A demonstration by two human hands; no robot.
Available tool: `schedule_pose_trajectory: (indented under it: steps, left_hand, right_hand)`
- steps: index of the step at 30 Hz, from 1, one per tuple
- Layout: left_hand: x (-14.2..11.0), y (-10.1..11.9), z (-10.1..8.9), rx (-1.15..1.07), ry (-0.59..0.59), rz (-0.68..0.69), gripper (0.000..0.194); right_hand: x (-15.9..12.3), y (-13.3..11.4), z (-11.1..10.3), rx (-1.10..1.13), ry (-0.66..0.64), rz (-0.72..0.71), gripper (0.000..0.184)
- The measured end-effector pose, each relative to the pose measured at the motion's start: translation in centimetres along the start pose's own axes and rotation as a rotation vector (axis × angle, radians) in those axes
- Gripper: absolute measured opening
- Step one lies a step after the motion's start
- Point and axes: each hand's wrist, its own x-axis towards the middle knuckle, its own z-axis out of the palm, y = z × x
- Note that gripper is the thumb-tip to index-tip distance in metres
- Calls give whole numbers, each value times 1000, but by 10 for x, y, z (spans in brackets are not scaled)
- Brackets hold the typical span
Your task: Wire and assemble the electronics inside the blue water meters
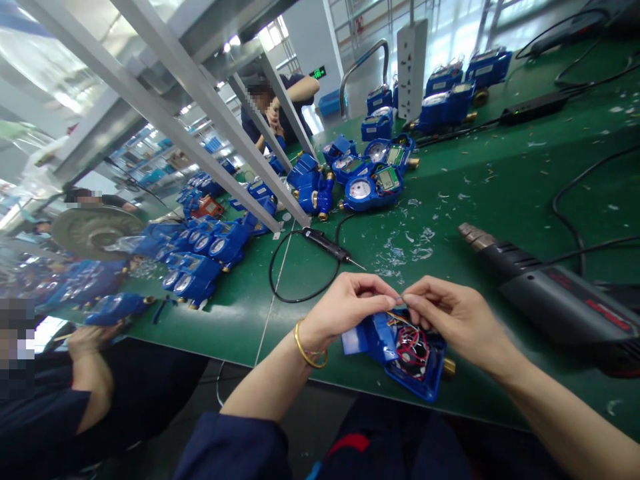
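Open blue water meter (400,360) sits at the front edge of the green bench mat (510,187), apparently resting on it, though the hands hide part of it. Blue flap of its housing (361,335) angled toward the left hand, brass fitting (449,368) at its right end. Red and black wires (413,350) bunched inside

Left hand (345,310): narrow pinch, gold bangle (307,345) on the wrist. Right hand (460,320): same narrow pinch. Their fingertips nearly meet just above the meter, on a thin yellow wire (400,308); too fine to be sure how much each hand has of it

Handling, my read: a short grip close to the wire's end gives good control. Fingertip work like this seems best kept slow, with the wire clear of the bunched wires so nothing snags

Around the meter: black heat gun (550,293) just to the right, nozzle angled away from the hands. Soldering iron (325,245) on a black cord (295,287) behind and to the left. Clear plastic scraps (407,240) scattered directly behind. Further back, a cluster of blue meters (373,183) with dials and circuit boards. Person (277,110) working well beyond them; another person's hand (90,343) far left of the meter
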Motion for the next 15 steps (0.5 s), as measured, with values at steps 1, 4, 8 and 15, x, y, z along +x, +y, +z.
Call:
schedule_pose_trajectory:
  steps: [1,4,8,15]
  left_hand:
    - [0,-1,0,-12,0,1,26]
    - [1,-4,0,-29,-7,15,30]
    - [2,-6,0,7,-15,19,35]
    - [8,-7,2,101,-3,24,40]
  right_hand:
    - [0,0,1,7,-2,0,31]
    - [-1,1,3,29,-4,6,31]
    - [-2,2,4,49,-8,16,30]
    - [-4,2,5,74,0,37,28]
